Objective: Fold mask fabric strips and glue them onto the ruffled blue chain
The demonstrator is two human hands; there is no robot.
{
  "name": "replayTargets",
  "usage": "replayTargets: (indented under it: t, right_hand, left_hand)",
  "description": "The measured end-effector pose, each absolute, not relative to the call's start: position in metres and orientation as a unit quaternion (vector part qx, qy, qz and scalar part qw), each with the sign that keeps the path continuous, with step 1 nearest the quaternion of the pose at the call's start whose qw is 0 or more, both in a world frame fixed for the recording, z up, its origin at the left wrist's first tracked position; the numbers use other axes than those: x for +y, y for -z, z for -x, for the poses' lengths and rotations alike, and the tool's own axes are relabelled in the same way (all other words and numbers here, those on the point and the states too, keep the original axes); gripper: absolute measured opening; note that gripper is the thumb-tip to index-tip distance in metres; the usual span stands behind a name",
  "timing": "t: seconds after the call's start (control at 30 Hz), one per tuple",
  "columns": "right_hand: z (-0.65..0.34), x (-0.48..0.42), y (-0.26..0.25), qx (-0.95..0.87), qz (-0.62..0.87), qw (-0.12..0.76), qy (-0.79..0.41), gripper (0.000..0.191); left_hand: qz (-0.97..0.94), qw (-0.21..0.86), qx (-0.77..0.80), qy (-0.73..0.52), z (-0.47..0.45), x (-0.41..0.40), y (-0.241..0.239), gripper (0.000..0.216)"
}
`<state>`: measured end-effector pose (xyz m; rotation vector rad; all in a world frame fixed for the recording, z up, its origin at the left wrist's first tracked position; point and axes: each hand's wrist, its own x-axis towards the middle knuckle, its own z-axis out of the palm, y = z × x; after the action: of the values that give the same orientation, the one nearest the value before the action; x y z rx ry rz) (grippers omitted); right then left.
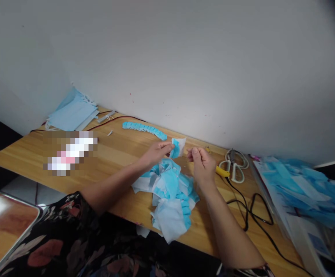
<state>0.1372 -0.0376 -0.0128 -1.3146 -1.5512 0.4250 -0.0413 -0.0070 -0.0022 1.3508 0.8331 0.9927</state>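
Note:
Between the fingertips of my left hand (163, 149) is a small blue-and-white fabric piece (178, 147), upright above the desk. Just right of it, apart from the piece, my right hand (203, 159) is closed in a pinch; whatever its fingertips hold is too small to make out. Below both hands lies a loose heap of blue and white fabric scraps (171, 184), reaching the desk's front edge. Beyond my left hand, a pleated blue strip (144, 127) rests on the desk near the wall.
Blue face masks (73, 111) are stacked at the far left, near a pixelated object (70, 154). White-handled scissors (232, 169) and a yellow-handled tool (222, 172) with a black cord (264, 223) lie right. Blue scraps (305, 186) pile up at the right edge.

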Motion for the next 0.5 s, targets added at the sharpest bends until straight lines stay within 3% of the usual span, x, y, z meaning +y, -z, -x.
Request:
replayTargets:
  t: [0.5]
  right_hand:
    - [-0.1333, -0.0345, 0.0188, -0.658, 0.511, 0.512, -0.209, 0.029]
  left_hand:
    - [-0.619, 0.574, 0.348, -0.408, 0.0418, -0.0051, 0.0075, 0.034]
